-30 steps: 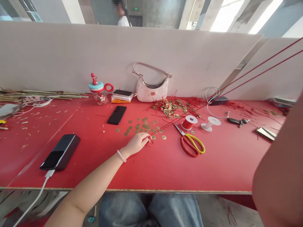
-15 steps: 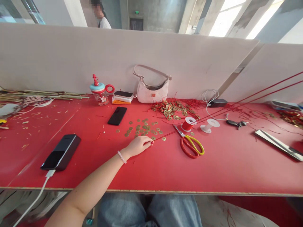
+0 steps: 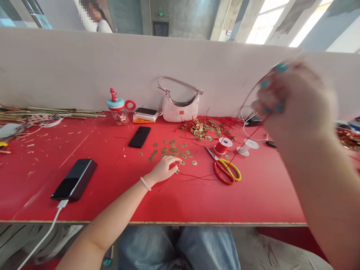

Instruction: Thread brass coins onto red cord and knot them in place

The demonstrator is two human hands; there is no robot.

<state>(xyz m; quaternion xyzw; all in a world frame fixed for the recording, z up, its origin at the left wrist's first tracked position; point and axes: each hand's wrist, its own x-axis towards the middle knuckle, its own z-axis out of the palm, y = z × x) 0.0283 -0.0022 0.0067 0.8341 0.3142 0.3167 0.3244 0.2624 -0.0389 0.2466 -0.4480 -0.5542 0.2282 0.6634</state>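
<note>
My left hand (image 3: pixel 164 168) rests low on the table beside a scatter of brass coins (image 3: pixel 172 150), fingers loosely curved and apart from the thumb. A single coin (image 3: pixel 177 171) lies just under the thumb. Raised at the right, my right hand (image 3: pixel 298 93) is blurred by motion, its fingers closed around red string (image 3: pixel 254 131). That string loops in the air and trails down across the scissors (image 3: pixel 227 170), with its far part lying on the table near my left hand. Behind the scissors stand a spool of red thread (image 3: pixel 223 145) and a white spool (image 3: pixel 247 147).
Coins tied with red string (image 3: pixel 206 129) lie heaped before a pale handbag (image 3: pixel 181 107). Further left are a phone (image 3: pixel 140 137), a cup (image 3: pixel 120 112) and a black power bank (image 3: pixel 74 180) with a white cable. A low partition (image 3: pixel 112 63) runs behind the table.
My right hand has come into view at the right with the string. The taut string has gone slack and left my left hand's fingers, which have loosened. The person beyond the partition moved left.
</note>
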